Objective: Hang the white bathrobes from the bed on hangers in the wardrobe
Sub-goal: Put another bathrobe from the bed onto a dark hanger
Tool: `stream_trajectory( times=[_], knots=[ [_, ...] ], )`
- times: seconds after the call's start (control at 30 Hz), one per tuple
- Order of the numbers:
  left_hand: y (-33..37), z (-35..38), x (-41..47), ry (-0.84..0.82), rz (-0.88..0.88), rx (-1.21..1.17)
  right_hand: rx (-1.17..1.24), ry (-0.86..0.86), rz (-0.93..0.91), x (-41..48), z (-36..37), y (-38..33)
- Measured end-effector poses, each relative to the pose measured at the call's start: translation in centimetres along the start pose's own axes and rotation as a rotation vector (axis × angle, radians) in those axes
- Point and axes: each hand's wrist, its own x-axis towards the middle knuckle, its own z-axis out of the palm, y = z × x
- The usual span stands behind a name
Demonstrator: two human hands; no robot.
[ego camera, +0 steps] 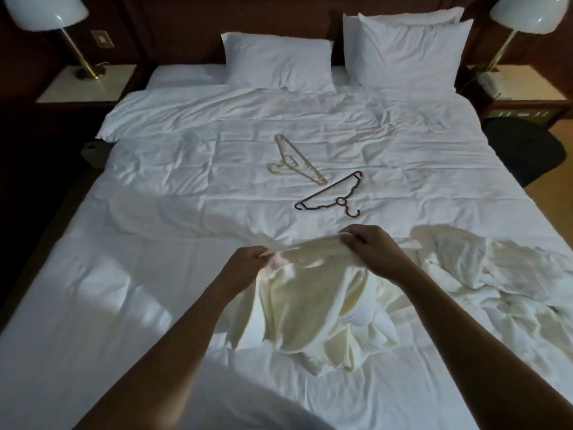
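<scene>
I hold a cream-white bathrobe (pixel 313 308) up over the near part of the bed (pixel 155 274). My left hand (pixel 245 265) pinches its top edge on the left and my right hand (pixel 375 246) pinches the same edge on the right, so the cloth hangs down between them. Crumpled on the bed to the right lies a second bathrobe (pixel 483 274). Two hangers lie flat in the middle of the bed beyond my hands: a beige hanger (pixel 294 159) and a black hanger (pixel 335 197). No wardrobe is in view.
Three white pillows (pixel 279 60) lean at the dark headboard. A bedside table with a white lamp (pixel 46 10) stands on the left, another lamp (pixel 527 10) on the right. A dark chair (pixel 527 150) sits by the bed's right side.
</scene>
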Motion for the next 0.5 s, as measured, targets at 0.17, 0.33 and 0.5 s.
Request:
stream_trajectory(
  times=[0.17,0.33,0.5],
  knots=[
    [2.9,1.2,6.7,0.149,-0.187,-0.593,-0.047,0.068,0.065,7.9,-0.8,3.7],
    [1.0,2.8,13.6,0.240,-0.038,-0.108,-0.011,0.173,0.101,15.2,-0.2,7.6],
    [-2.8,4.3,20.3,0.336,-0.087,0.139,-0.161,0.085,0.090,22.4,3.6,13.2]
  ],
)
